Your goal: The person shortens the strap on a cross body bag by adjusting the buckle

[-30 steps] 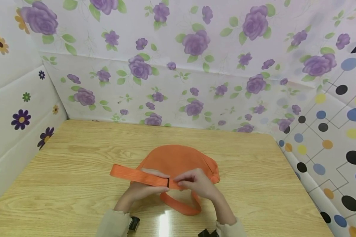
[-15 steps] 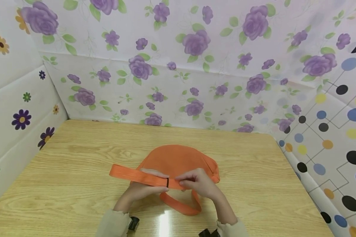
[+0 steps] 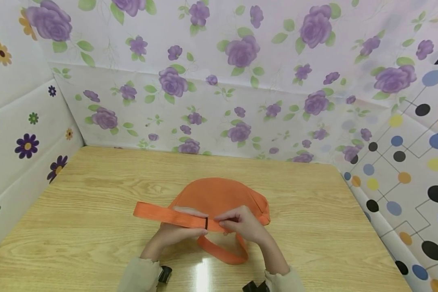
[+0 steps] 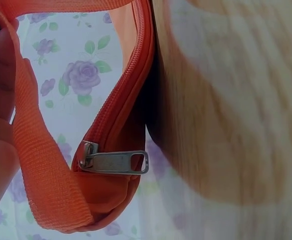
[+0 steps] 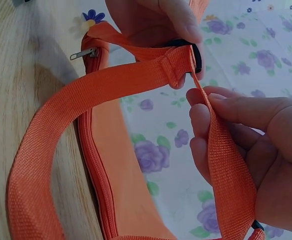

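An orange waist bag (image 3: 215,192) lies on the wooden table in the head view. Its orange webbing strap (image 3: 160,215) runs over my left hand (image 3: 169,235), which holds it by the black slider buckle (image 3: 206,223) between thumb and fingers. Just right of the buckle, my right hand (image 3: 242,226) pinches the strap between thumb and fingers. The right wrist view shows the webbing folded through the buckle (image 5: 197,56). A metal zipper pull (image 4: 116,162) hangs at the bag's end in the left wrist view. A strap loop (image 3: 224,255) droops toward me.
The wooden table (image 3: 325,227) extends on both sides of the bag. Flower-printed sheeting (image 3: 219,101) covers the wall behind its far edge. Dotted sheeting (image 3: 416,162) stands along the right side. Black wrist bands (image 3: 164,275) sit at both cuffs.
The strap's folded left end has shifted very slightly left. Both hands keep nearly the same places and holds, and the bag has not moved.
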### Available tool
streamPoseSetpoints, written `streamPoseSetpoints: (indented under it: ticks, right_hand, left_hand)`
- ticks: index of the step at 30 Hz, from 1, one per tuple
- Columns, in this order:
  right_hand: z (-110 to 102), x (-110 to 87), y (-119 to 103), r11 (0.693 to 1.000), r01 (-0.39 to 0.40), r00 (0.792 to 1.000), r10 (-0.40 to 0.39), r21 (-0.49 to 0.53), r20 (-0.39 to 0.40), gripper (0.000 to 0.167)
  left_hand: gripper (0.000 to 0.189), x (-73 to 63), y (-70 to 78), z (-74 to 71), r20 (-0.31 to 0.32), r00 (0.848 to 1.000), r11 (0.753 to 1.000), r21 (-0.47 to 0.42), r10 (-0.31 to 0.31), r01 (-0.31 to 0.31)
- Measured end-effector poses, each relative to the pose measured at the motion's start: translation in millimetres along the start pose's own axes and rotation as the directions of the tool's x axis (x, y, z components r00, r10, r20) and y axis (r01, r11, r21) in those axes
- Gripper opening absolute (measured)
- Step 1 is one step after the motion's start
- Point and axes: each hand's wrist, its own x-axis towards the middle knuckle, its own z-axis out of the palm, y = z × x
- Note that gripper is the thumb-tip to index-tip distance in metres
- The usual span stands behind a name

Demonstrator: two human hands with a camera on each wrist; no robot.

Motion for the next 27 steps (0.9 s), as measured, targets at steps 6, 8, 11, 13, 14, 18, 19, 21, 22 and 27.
streamPoseSetpoints:
  ticks: [6, 8, 11, 13, 14, 18, 19, 21, 22, 27]
  right_hand:
    - [1, 3.5, 15, 0.999, -0.007, 1.0, 0.007, 0.049, 0.004, 0.019]
    - [2, 3.9, 15, 0.998, -0.001, 1.0, 0.0, 0.058, 0.007, 0.019]
    - [3, 4.4, 15, 0.998, 0.006, 1.0, -0.007, 0.065, 0.008, 0.02]
    - [4, 4.8, 14, 0.998, 0.002, 1.0, -0.003, 0.066, 0.006, 0.02]
    - [5, 5.1, 14, 0.998, -0.003, 1.0, 0.002, 0.067, 0.004, 0.02]
    - [8, 6.6, 12, 0.998, -0.018, 1.0, 0.018, 0.062, -0.012, 0.019]
    - [8, 6.7, 10, 0.998, -0.018, 1.0, 0.019, 0.065, -0.018, 0.018]
    - [10, 6.7, 4, 0.998, -0.011, 0.999, 0.013, 0.065, -0.029, 0.016]
    - [11, 6.6, 0, 0.998, -0.01, 0.999, 0.013, 0.064, -0.035, 0.015]
    - [16, 6.7, -14, 0.999, -0.01, 0.999, 0.013, 0.047, -0.052, 0.01]
  left_hand:
    - [0.027, 1.1, -0.5, -0.4, 0.04, 0.999, 1.0, 0.001, -0.028, 0.028]
    - [0.027, 1.3, -0.6, -0.3, 0.051, 0.998, 0.999, -0.012, -0.033, 0.033]
    - [0.028, 1.8, -0.1, 0.2, 0.057, 0.997, 0.998, -0.036, -0.047, 0.05]
    - [0.029, 2.0, 0.7, 0.6, 0.059, 0.997, 0.998, -0.041, -0.055, 0.057]
    - [0.029, 2.1, 1.0, 0.7, 0.06, 0.996, 0.997, -0.047, -0.061, 0.064]
    - [0.03, 2.6, 2.2, 1.1, 0.062, 0.997, 0.998, -0.019, -0.053, 0.055]
    - [0.029, 2.5, 2.1, 1.0, 0.064, 0.996, 0.998, -0.023, -0.054, 0.056]
    - [0.029, 2.6, 0.9, 1.0, 0.066, 0.997, 0.999, -0.034, -0.037, 0.039]
    - [0.029, 2.6, -0.5, 1.1, 0.071, 0.997, 0.998, -0.043, -0.035, 0.038]
    - [0.029, 2.3, -13.6, 1.9, 0.094, 0.995, 0.995, -0.088, -0.038, 0.047]
